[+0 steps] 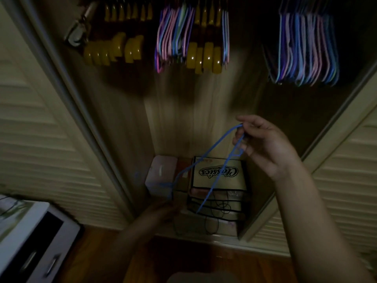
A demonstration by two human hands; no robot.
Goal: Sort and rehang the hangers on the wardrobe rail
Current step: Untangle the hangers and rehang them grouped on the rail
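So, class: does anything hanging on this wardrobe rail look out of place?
Yes. The thin coloured hangers hang wedged amid the chunky yellow hangers, splitting that set, while a tidy coloured bunch hangs apart at the right. The kinds look unsorted.

Two bare forearms and hands, seen from the wearer's head.

The right hand [263,146] and its forearm are uncovered from fingertips to the frame's lower edge: no sleeve, no watch, no ring or bracelet visible. The left hand [163,211] sits in deep shadow and is blurred; its forearm also shows no sleeve or cuff. A dim, rounded grey-brown shape at the bottom centre may be clothing, but the picture is too dark to tell.
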